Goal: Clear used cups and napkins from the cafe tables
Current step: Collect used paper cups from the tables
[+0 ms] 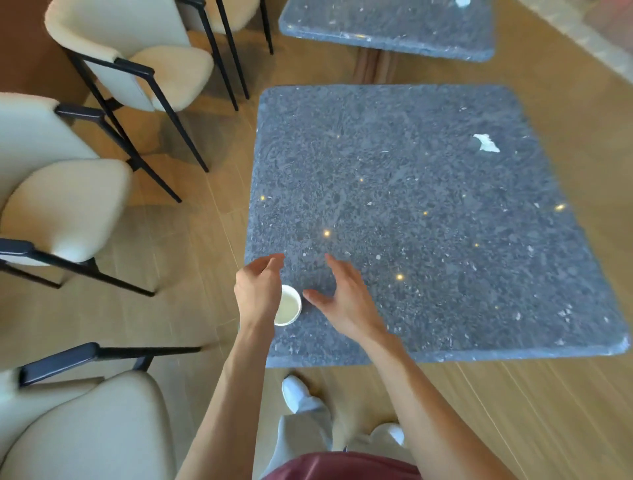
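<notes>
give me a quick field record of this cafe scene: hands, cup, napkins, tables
left hand: open, above the cup, partly covering it
right hand: open, fingers spread beside the cup, holding nothing
cup: white, upright, near table's front left edge
napkin: crumpled, far right of near table
far table: another white scrap at frame top
chairs: cream, left of table

Small white paper cup (289, 306), upright and open-topped, near the speckled grey stone table's (428, 240) near-left corner. Crumpled white napkin (485, 143) lying well apart, toward far right.
</notes>
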